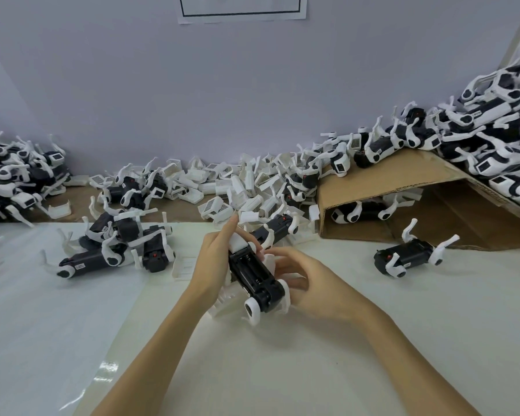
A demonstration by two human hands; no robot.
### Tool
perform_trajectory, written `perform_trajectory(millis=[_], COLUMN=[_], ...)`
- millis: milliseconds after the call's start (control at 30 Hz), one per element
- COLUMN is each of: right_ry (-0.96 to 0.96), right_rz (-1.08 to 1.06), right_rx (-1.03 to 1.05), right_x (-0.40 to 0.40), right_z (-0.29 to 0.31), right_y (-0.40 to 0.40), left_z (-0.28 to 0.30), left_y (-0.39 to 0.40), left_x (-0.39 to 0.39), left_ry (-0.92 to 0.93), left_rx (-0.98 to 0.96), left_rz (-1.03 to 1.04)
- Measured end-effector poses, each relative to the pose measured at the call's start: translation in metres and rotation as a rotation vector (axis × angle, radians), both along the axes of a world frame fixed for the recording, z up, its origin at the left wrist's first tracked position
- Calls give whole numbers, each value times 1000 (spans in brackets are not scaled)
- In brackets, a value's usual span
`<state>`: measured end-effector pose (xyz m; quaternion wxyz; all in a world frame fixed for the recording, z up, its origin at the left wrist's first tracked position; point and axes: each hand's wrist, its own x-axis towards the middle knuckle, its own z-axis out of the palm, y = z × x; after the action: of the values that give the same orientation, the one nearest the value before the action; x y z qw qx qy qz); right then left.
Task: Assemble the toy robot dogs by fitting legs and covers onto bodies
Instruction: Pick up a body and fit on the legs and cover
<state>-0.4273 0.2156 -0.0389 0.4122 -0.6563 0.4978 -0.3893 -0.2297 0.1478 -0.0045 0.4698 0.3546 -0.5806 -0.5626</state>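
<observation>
Black plastic forms the toy dog body [252,273], which is held just above the white tabletop [373,370] with its ribbed open compartment turned upward. It is gripped along one side by the left hand [213,262], while the right hand [300,283] is curled round its other side. A white cover [240,242] is seated at its far end. Loose white covers [246,187] are heaped beyond, beside a brown corrugated cardboard sheet [403,181]. No writing can be read.
</observation>
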Motion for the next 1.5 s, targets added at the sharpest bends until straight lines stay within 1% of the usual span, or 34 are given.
perform_trajectory(millis=[67, 167, 233, 300, 400, 467, 533, 600, 667, 700, 733, 767, 833, 900, 933, 1033, 1167, 1233, 1300, 1400, 1500], right_ry=[24, 94, 164, 180, 52, -59, -129, -246, -380, -397, -368, -297, -52, 181, 250, 362, 563, 591, 589, 574, 557], right_rz=[-27, -131, -196, -247, -385, -452, -493, -535, -536, -490, -418, -339, -243, -246, -248, -235, -286, -360, -424, -463, -479], right_rx=[-19, -80, -156, -233, -238, -200, -214, -228, -226, -233, -248, -272, -338, -422, -445, -468, -509, -548, -557, -532, -523], right_x=[1, 5, 7, 6, 1, 1, 4, 8, 9, 9, 10, 13, 21, 27, 28, 29, 33, 33, 29, 22, 20], right_z=[-2, -2, 1, 5, 10, 11, 14, 20, 28, 31, 34, 35, 33, 28, 26, 22, 15, 15, 17, 19, 22], right_y=[1, 1, 1, 2, 3, 2, 1, 3, 7, 9, 11, 14, 17, 18, 18, 18, 17, 15, 13, 15, 16], left_z=[0, 0, 0, 2, 6, 9, 10, 11, 12, 11, 10, 9, 5, -1, -3, -6, -6, -5, -5, -5, -6], left_y=[1, 2, 2, 3, 5, 7, 7, 7, 8, 8, 8, 8, 8, 7, 7, 8, 9, 10, 12, 15, 17], left_x=[-1, -1, -2, -4, -6, -8, -8, -7, -9, -10, -12, -13, -14, -13, -12, -14, -21, -23, -24, -26, -25], left_ry=[-12, 1, -1, 0, 26, 61, 100, 134, 125, 113, 98, 77, 37, -7, -23, -7, 23, 26, -3, -95, -147], left_rx=[13, 36, 32, 13, -13, 32, 107, 151, 126, 111, 107, 105, 76, 24, 0, 1, 100, 187, 221, 136, 53], left_rz=[-14, -19, -15, 12, 89, 106, 119, 135, 169, 205, 250, 293, 326, 300, 287, 272, 226, 141, 70, 20, 28])
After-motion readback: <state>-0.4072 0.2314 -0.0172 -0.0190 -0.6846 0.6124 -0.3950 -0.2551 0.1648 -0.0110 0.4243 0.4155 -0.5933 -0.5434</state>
